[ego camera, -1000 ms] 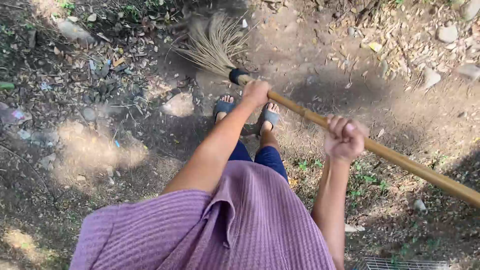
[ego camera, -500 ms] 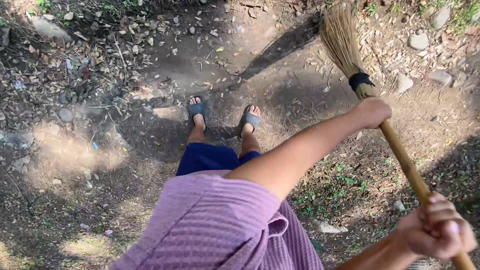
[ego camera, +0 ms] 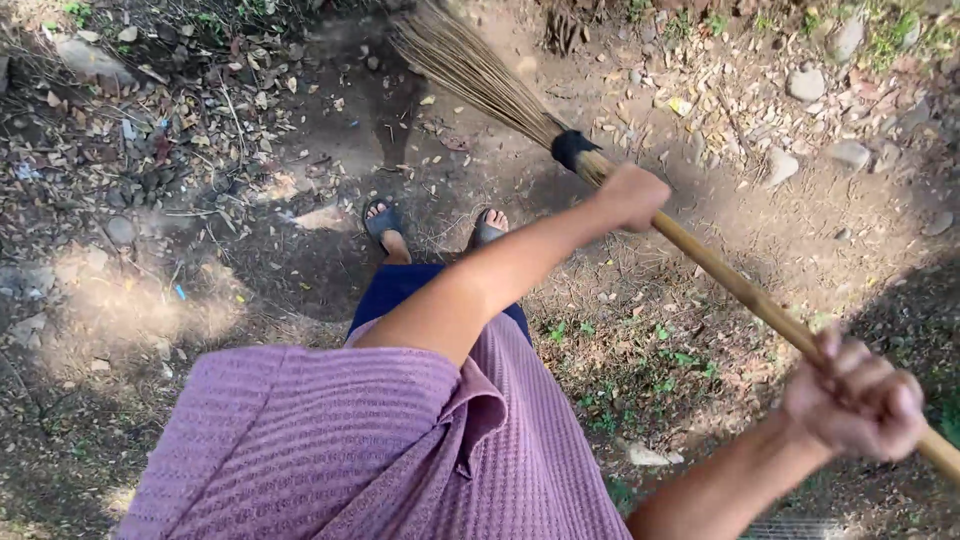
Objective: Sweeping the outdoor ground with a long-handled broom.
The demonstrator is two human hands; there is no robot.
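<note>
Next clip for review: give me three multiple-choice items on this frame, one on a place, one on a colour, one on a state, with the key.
1. Where does the left hand grip the broom?
A. just below the black binding
B. at the far end of the handle
C. on the bristles

2. What colour is the person's top?
A. green
B. purple
C. white

3. How are the two hands on the wooden handle?
A. both closed around it
B. both open above it
C. only one touches it

Answers: 1 A, the left hand sits right by the black binding. 2 B, the ribbed fabric is purple. 3 A, the right hand is also fisted round the handle, lower down.
</note>
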